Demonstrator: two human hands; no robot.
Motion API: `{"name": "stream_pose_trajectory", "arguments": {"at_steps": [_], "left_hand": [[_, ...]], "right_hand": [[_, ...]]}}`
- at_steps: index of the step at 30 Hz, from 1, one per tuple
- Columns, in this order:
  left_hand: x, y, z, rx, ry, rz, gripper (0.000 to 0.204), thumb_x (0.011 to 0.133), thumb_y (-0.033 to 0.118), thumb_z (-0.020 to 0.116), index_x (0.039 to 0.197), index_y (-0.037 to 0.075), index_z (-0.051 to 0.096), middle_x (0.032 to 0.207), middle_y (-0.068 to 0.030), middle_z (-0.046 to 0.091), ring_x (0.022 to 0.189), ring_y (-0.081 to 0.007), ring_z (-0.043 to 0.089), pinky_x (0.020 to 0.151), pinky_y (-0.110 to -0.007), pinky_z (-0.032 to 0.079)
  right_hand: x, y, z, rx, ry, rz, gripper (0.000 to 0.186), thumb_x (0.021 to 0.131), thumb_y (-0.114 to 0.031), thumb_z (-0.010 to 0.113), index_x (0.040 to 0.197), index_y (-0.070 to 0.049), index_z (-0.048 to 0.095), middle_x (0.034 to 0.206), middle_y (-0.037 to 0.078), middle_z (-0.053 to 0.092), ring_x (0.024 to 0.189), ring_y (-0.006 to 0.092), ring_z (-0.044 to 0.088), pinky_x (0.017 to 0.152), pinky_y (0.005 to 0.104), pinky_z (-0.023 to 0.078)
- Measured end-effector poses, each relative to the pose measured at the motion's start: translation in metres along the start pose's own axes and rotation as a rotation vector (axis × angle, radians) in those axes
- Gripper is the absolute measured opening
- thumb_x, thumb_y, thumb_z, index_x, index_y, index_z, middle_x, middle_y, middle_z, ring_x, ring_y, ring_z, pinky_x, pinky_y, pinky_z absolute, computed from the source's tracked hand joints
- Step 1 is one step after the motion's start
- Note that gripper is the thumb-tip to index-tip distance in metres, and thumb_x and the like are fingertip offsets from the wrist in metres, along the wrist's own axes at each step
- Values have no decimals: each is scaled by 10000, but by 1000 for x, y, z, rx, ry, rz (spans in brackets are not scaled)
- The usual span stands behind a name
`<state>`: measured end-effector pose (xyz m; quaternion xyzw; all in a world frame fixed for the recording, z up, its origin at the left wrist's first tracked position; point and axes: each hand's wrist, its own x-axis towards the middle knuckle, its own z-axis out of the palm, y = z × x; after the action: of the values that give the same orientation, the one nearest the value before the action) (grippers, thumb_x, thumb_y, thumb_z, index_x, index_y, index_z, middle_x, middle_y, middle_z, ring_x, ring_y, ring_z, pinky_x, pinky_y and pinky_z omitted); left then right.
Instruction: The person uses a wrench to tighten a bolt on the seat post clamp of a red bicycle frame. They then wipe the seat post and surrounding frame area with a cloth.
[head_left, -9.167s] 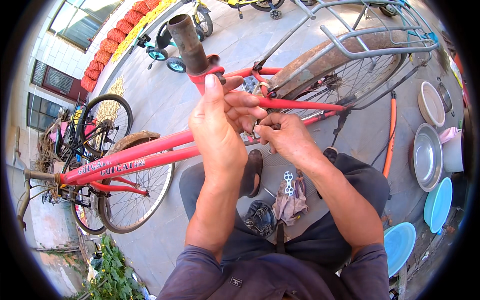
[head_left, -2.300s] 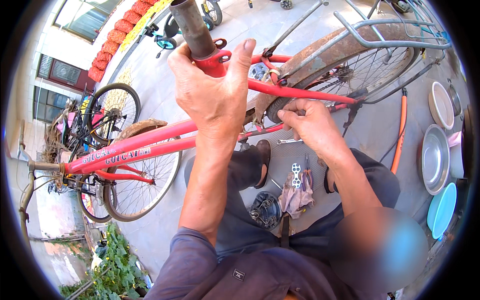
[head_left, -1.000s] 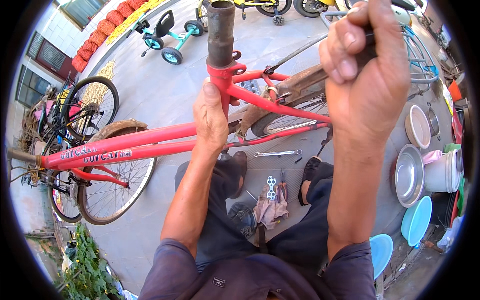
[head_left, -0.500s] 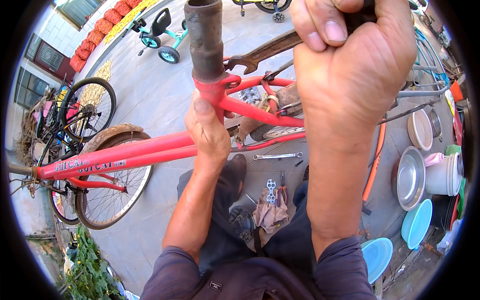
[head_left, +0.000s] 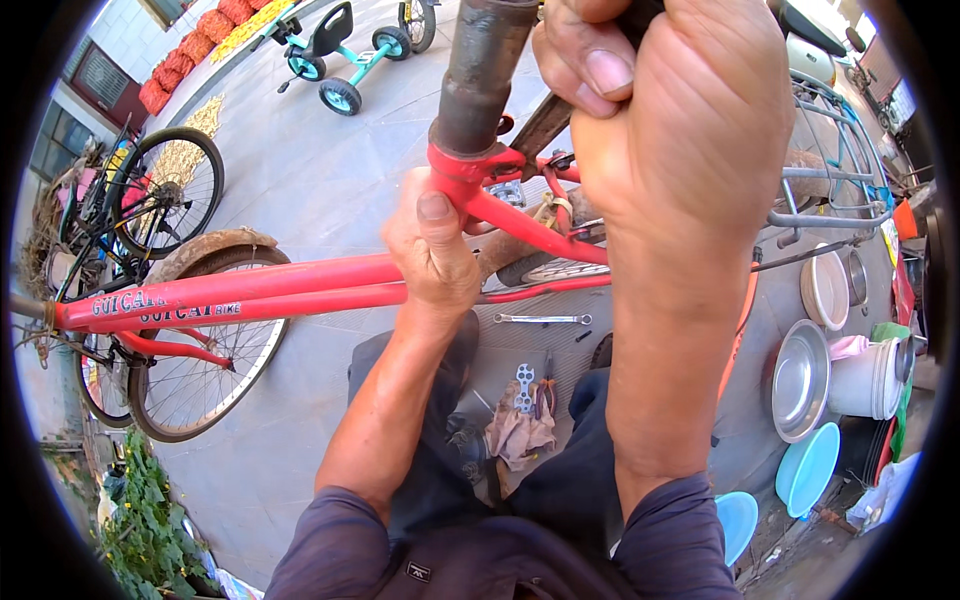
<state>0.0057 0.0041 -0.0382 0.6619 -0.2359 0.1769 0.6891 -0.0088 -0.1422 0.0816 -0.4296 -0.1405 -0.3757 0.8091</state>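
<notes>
My left hand [head_left: 435, 245] is wrapped round the red bicycle frame [head_left: 340, 280] just below its upright, rusty tube [head_left: 475, 85]. My right hand [head_left: 680, 130] is raised large and close at upper right, fingers curled round a dark, rusty open-ended wrench [head_left: 543, 127]. The wrench slants down toward the frame's lug beside the tube; its tip is partly hidden, so I cannot tell whether it is engaged. Below the frame lie a silver ring spanner [head_left: 542, 319], a flat multi-hole wrench [head_left: 523, 388], pliers [head_left: 547, 390] and a crumpled rag [head_left: 515, 442].
A black bicycle [head_left: 165, 190] stands at left, a turquoise tricycle [head_left: 340, 60] behind, red mesh sacks [head_left: 215, 25] by the wall. Several basins [head_left: 800, 375] and white buckets [head_left: 865, 375] sit at right. The rear rack [head_left: 830, 175] sticks out right; plants [head_left: 145, 510] grow at lower left.
My right hand has risen from beside the rear wheel, now holding the rusty wrench, and moved left toward the tube. My left hand has shifted from the tube's top to just below the lug.
</notes>
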Motion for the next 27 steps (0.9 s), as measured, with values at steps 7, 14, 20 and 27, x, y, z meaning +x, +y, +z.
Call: {"name": "stream_pose_trajectory", "arguments": {"at_steps": [7, 14, 20, 27], "left_hand": [[1, 1, 8, -64, 87, 40, 571, 980, 541, 435, 932, -5, 595, 691, -2, 534, 617, -65, 482, 545, -232, 397], [-1, -7, 8, 9, 106, 80, 552, 977, 532, 446, 917, 5, 600, 655, -59, 554, 613, -132, 536, 568, -290, 440], [-2, -11, 9, 52, 112, 105, 551, 981, 528, 434, 915, 6, 598, 660, -107, 568, 602, -195, 570, 574, -323, 452], [-1, -12, 5, 62, 103, 89, 550, 981, 528, 438, 913, 5, 594, 668, -107, 579, 606, -199, 585, 568, -324, 456]], "right_hand": [[-14, -14, 24, 0, -53, -62, 341, 991, -319, 526, 773, -58, 551, 544, 1, 442, 414, 74, 304, 425, 228, 263], [-39, -23, 47, -31, -90, -119, 342, 993, -319, 521, 771, -60, 548, 542, 2, 438, 413, 76, 295, 427, 231, 259], [-43, -25, 48, -14, -79, -122, 350, 1002, -316, 503, 761, -66, 543, 539, 3, 436, 416, 79, 291, 433, 236, 257], [-48, -16, 53, -106, -76, -192, 357, 1004, -322, 496, 755, -70, 542, 533, -9, 412, 422, 77, 298, 432, 239, 256]]}}
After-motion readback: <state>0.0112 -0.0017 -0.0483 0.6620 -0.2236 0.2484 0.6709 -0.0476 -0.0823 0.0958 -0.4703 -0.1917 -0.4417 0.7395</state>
